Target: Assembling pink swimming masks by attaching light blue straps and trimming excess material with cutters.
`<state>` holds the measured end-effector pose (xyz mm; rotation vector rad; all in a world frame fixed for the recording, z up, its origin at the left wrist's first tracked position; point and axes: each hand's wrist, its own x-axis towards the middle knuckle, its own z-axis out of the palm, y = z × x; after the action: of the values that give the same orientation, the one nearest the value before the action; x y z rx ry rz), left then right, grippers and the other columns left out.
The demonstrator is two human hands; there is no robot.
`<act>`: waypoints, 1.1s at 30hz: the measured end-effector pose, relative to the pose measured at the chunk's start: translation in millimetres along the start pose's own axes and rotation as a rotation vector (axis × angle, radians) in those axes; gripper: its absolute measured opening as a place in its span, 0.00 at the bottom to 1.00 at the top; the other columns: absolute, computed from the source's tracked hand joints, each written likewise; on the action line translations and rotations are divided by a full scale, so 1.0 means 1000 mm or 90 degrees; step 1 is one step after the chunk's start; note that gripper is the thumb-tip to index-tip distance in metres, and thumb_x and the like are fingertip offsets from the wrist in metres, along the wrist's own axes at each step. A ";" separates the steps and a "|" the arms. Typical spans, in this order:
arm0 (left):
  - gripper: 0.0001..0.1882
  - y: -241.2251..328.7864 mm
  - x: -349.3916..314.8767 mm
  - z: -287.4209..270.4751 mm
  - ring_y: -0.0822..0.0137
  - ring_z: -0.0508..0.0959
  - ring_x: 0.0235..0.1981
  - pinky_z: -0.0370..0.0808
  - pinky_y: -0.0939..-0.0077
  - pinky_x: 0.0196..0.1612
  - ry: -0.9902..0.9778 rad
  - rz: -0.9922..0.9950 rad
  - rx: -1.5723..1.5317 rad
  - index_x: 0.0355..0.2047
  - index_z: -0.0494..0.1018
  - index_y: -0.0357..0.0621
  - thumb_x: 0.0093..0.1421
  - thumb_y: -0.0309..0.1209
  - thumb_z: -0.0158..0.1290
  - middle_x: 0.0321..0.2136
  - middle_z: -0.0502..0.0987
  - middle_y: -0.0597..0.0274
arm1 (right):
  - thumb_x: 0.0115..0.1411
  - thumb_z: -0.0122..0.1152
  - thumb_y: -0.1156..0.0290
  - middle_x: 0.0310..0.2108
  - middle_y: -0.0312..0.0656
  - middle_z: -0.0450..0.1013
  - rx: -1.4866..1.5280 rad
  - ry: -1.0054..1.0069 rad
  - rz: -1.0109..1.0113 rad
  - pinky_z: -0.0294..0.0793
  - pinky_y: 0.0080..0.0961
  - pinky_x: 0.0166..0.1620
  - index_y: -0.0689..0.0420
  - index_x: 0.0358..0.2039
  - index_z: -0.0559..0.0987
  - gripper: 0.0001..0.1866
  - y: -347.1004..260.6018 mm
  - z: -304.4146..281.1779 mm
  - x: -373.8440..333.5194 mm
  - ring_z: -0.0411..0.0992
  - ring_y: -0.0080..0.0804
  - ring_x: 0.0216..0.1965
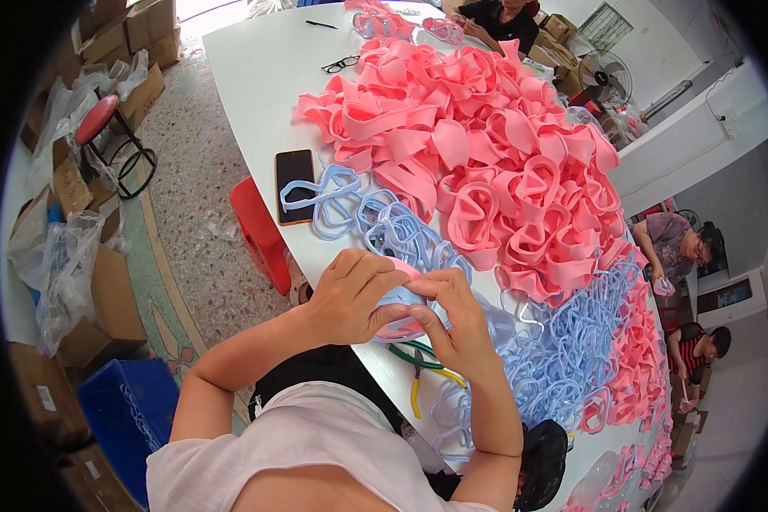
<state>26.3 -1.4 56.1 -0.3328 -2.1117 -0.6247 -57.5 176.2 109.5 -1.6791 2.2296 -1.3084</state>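
Near the table's front edge, my left hand and my right hand grip the two sides of a pink and light-blue goggle piece. Both thumbs press at its lower side, and the fingers cover much of it. Just beyond my hands, loose light-blue plastic frames lie in a trail. More blue frames form a tangled heap to the right. Pliers with a yellow handle lie on the table below my right hand, beside a green curved item.
A large heap of pink soft rubber pieces covers the far table. A phone, eyeglasses and a pen lie at left. Beside the table stand a red stool and a blue bin. Several people work around the table.
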 end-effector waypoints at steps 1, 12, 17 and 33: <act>0.21 0.001 -0.001 0.001 0.61 0.69 0.37 0.66 0.67 0.40 0.000 0.000 -0.001 0.44 0.73 0.43 0.55 0.42 0.61 0.37 0.72 0.60 | 0.57 0.62 0.77 0.40 0.48 0.69 0.015 -0.002 0.007 0.70 0.32 0.42 0.62 0.45 0.75 0.15 0.000 -0.001 -0.001 0.68 0.42 0.40; 0.16 0.005 -0.006 0.007 0.54 0.69 0.34 0.66 0.62 0.38 -0.004 0.007 -0.058 0.43 0.71 0.37 0.61 0.37 0.52 0.37 0.72 0.51 | 0.54 0.65 0.80 0.37 0.46 0.70 0.090 0.016 0.015 0.71 0.27 0.37 0.62 0.42 0.77 0.14 0.010 0.004 -0.006 0.70 0.37 0.35; 0.17 0.005 -0.003 0.004 0.54 0.69 0.34 0.66 0.62 0.38 0.020 -0.009 -0.056 0.44 0.71 0.36 0.62 0.38 0.52 0.37 0.72 0.51 | 0.53 0.65 0.80 0.37 0.45 0.70 -0.082 0.079 -0.084 0.71 0.29 0.35 0.62 0.42 0.77 0.15 0.003 0.010 0.000 0.69 0.38 0.34; 0.11 0.010 0.004 0.015 0.54 0.69 0.34 0.66 0.64 0.40 0.044 -0.111 -0.047 0.40 0.71 0.38 0.62 0.33 0.52 0.33 0.71 0.53 | 0.54 0.65 0.79 0.37 0.45 0.71 -0.135 0.147 -0.071 0.69 0.29 0.35 0.62 0.45 0.76 0.17 0.013 0.015 -0.001 0.69 0.38 0.35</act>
<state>18.6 15.2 54.9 -0.1657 -2.0689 -0.8070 -59.5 169.0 90.7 -1.8292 2.5169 -1.3990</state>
